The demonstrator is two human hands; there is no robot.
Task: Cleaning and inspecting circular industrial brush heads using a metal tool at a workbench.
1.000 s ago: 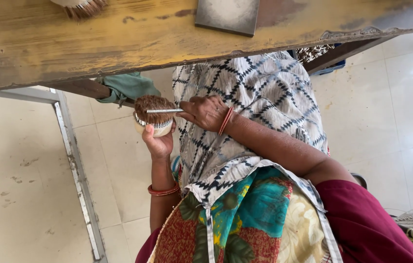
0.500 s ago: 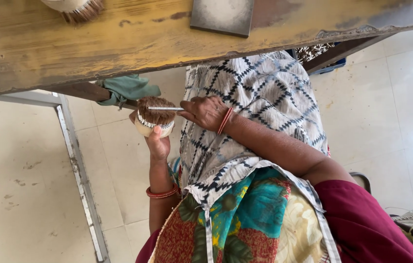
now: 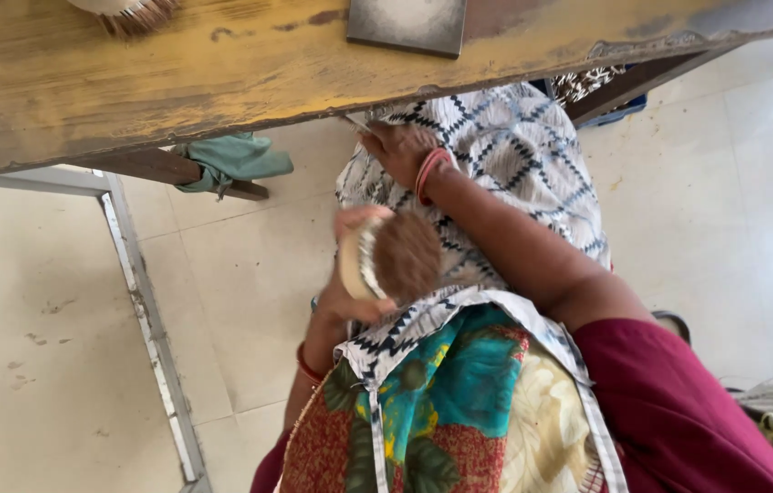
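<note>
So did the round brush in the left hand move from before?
Yes. The round brush in the left hand dropped away from the wooden table edge, closer to the person's lap.

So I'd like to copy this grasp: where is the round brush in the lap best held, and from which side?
Take the round brush by its pale wooden back, coming from the back side, away from the brown bristles. The left hand does this now: its fingers wrap the disc's rim, leaving the bristle face free. The right hand is apart, near the table edge.
</note>
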